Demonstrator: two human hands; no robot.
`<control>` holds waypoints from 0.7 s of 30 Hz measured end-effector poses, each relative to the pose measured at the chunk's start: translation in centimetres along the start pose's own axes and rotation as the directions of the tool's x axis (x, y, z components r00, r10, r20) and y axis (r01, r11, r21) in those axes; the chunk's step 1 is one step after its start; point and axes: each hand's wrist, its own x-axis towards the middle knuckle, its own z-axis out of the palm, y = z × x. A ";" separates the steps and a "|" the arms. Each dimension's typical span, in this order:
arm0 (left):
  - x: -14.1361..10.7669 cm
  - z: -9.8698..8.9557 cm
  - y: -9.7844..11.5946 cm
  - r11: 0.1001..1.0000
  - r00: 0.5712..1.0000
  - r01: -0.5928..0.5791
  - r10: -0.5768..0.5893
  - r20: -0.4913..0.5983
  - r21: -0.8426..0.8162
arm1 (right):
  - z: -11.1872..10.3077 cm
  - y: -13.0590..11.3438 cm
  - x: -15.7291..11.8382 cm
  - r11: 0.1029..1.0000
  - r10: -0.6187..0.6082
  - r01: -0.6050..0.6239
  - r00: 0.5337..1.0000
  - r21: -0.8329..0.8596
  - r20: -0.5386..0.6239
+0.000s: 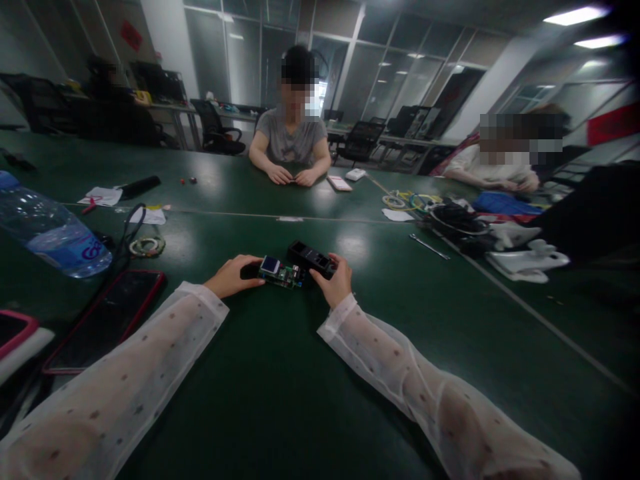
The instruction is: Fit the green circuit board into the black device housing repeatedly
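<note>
My left hand (pixel 237 275) grips the left end of a green circuit board (pixel 283 275) between thumb and fingers. A small square screen sits on the board's upper left part. My right hand (pixel 335 280) is closed on the right end of a black plastic casing (pixel 310 257) with cut-outs in its face. The casing slants just behind and to the right of the board. Their near ends are close together, and I cannot tell whether they touch. Both are at or just above the green tabletop (pixel 280 387).
A water bottle (pixel 55 230) and a red-edged phone (pixel 110 320) lie on the left, with a cable and a bracelet (pixel 147 247). To the right are a wrench (pixel 429 247) and piled cables (pixel 450 217). A person (pixel 290 133) sits opposite, another person (pixel 495 160) at far right.
</note>
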 end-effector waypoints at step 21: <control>0.0 0.1 -0.2 1.000 1.000 -0.018 0.018 -0.015 -0.020 | -0.6 -1.7 -0.6 0.922 -0.206 0.210 0.977 0.326 -0.046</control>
